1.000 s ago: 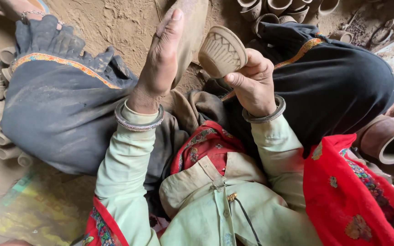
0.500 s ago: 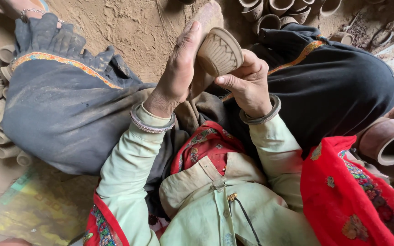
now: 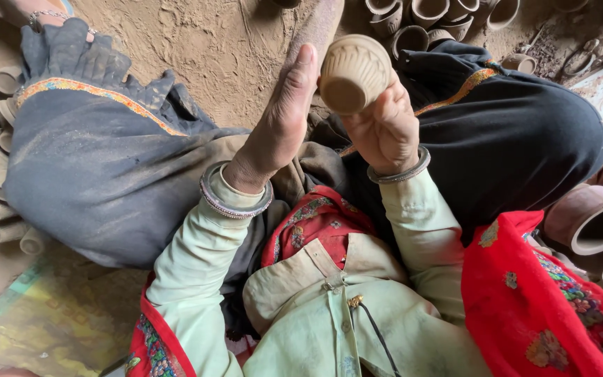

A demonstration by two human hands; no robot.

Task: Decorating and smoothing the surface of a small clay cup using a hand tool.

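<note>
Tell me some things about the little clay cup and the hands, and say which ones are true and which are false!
1. The right hand holds a small ribbed brown clay cup. True.
2. The left hand is closed in a fist. False: it is open and flat, beside the cup.
3. Both wrists wear metal bangles. True.
4. The cup is painted bright blue. False: it is plain brown clay.
5. More round clay cups sit on the sandy ground ahead. True.
</note>
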